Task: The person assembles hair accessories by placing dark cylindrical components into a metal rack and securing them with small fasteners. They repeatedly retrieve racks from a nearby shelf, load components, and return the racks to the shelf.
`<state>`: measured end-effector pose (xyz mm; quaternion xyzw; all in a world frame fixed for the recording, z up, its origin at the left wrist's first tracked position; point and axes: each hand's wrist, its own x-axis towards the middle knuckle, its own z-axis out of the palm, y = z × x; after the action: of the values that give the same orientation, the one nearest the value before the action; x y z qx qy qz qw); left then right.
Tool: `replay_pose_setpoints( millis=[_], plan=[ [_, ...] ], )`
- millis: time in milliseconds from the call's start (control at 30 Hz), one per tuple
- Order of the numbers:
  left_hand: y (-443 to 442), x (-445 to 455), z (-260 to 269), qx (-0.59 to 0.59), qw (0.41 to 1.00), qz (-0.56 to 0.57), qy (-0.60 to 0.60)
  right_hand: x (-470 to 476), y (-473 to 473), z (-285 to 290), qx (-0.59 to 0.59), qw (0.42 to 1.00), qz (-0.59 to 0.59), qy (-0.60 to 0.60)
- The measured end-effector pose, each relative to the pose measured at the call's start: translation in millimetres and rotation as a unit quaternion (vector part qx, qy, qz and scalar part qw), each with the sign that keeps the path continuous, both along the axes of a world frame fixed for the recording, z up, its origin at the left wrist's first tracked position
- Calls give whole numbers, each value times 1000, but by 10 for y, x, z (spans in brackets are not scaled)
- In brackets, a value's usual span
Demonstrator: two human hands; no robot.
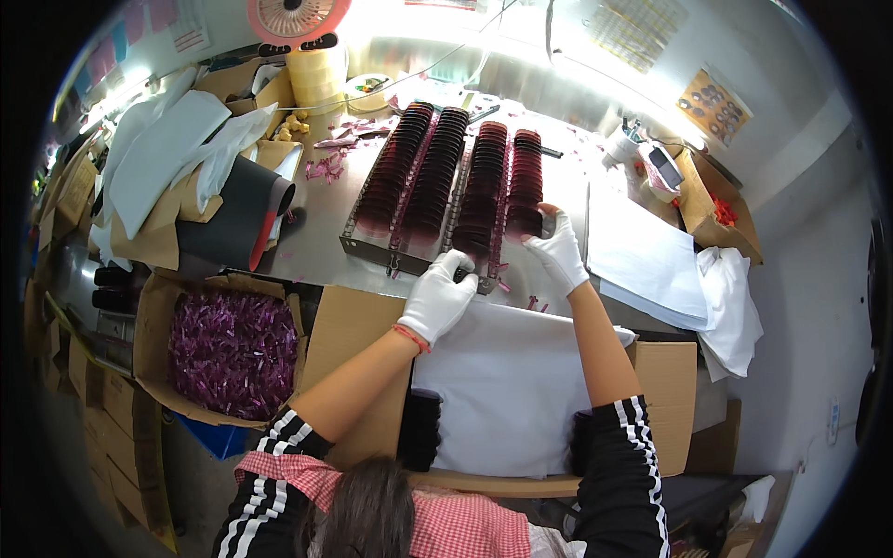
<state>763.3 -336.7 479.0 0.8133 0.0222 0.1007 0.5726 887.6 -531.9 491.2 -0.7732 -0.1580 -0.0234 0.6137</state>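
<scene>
A metal rack (363, 247) on the steel bench holds several long rows of dark, purple-red tinted lenses (425, 209), overlapping on edge. My right hand (561, 254), in a white glove with bare fingertips, has thumb and forefinger at the edge of the front lens (523, 222) in the rightmost row. At the near end of the row beside it, my left hand (441, 296), also gloved, is curled close to the front lenses (471, 240). Something dark shows between its fingers, but their grip is partly hidden. Purple plastic strips (499, 209) run between the rows.
Left of me, a cardboard box (148, 335) is full of purple plastic scraps (234, 356). In front of my body, white sheeting (502, 390) covers an open carton (363, 321) with dark lens stacks (418, 429) at its sides. White sheets (645, 265) lie at right; a pink fan (296, 17) stands behind.
</scene>
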Motion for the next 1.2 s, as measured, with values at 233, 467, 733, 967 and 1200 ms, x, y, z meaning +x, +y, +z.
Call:
replay_pose_setpoints(
  millis=[233, 467, 733, 967, 1200],
  plan=[
    [186, 165, 36, 34, 988, -114, 99, -59, 224, -283, -119, 993, 19, 2],
    [169, 158, 66, -68, 983, -123, 117, -239, 398, -345, -331, 849, -96, -400],
    [-67, -205, 345, -671, 708, -74, 205, -859, 353, 396, -269, 917, 79, -285],
    [90, -294, 438, -596, 764, -67, 238, -469, 190, 513, -284, 929, 61, -229],
    [-27, 52, -19, 4, 998, -38, 56, 612, 138, 116, -97, 993, 61, -5]
  ],
)
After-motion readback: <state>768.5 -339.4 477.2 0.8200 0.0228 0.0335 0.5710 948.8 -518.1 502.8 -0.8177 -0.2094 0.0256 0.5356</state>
